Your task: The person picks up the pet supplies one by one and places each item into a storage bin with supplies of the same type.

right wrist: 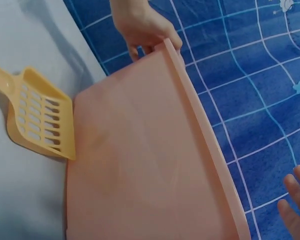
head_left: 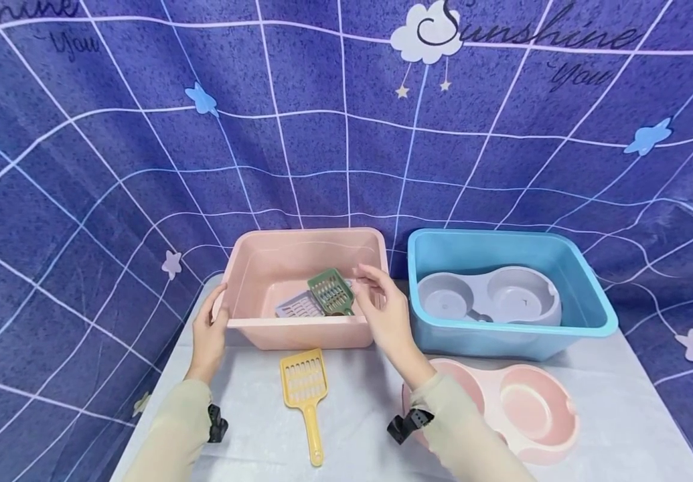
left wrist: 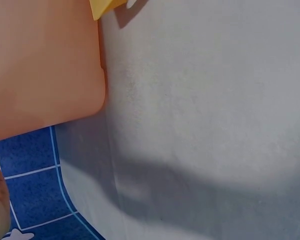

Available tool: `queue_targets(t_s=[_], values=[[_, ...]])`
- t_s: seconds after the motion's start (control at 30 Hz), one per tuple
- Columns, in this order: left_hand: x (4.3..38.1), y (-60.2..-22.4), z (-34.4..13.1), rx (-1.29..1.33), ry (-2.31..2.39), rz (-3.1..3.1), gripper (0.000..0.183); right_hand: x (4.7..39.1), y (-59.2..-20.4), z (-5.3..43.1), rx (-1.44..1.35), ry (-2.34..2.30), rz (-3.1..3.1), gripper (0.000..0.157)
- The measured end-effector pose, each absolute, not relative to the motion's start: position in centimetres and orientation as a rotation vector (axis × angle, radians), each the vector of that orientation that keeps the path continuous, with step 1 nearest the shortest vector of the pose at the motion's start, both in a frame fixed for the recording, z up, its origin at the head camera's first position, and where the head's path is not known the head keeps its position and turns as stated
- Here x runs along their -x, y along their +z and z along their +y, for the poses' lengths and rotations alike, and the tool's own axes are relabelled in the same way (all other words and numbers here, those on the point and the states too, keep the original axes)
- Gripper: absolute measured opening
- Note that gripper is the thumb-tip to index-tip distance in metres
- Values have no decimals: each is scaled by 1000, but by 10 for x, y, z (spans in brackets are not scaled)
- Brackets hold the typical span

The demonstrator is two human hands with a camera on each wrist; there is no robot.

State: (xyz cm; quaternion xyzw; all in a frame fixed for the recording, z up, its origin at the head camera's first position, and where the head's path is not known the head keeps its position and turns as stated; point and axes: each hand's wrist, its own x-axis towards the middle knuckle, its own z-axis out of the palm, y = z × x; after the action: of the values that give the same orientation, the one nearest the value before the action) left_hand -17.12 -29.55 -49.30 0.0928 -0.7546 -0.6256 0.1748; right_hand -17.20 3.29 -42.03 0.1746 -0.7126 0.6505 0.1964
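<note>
A pink litter box (head_left: 304, 335) stands at the back of the table. At its front left corner, my left hand (head_left: 209, 338) grips the rim; the right wrist view shows that hand (right wrist: 147, 27) at the corner too. Inside the box, a green slotted litter scoop (head_left: 329, 292) lies partly over a pale lilac scoop (head_left: 299, 306). My right hand (head_left: 390, 321) is over the box's front right corner, fingers loosely bent and apart, holding nothing. A yellow litter scoop (head_left: 305, 395) lies in front of the box, handle toward me.
To the right stands a blue litter box (head_left: 515, 341) holding a grey double pet bowl (head_left: 511, 294). A pink double bowl (head_left: 533, 408) lies in front of it, partly hidden by my right forearm. Behind hangs a blue gridded curtain (head_left: 334, 147).
</note>
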Motion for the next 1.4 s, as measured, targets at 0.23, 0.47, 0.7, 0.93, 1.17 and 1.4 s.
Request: queue_targets(t_s=[0.23,0.47,0.7,0.93,1.17,1.4], values=[[172,-493,-295,-278,-1763,-2134,45,158,-417,39,-482,1743,-2006,32],[170,-493,-293,-279,-1757,-2120,45,142,-415,42,-469,1772,-1974,33],[169,-495,-295,-280,-1732,-2160,44,120,-411,35,-450,1822,-1913,31],[170,-494,-294,-254,-1718,-2168,44,107,-416,33,-436,1832,-1875,30],[171,-495,-294,-256,-1732,-2145,44,105,-444,33,-396,1866,-1819,28],[172,-497,-295,-249,-1734,-2142,43,97,-453,32,-367,1906,-1824,26]])
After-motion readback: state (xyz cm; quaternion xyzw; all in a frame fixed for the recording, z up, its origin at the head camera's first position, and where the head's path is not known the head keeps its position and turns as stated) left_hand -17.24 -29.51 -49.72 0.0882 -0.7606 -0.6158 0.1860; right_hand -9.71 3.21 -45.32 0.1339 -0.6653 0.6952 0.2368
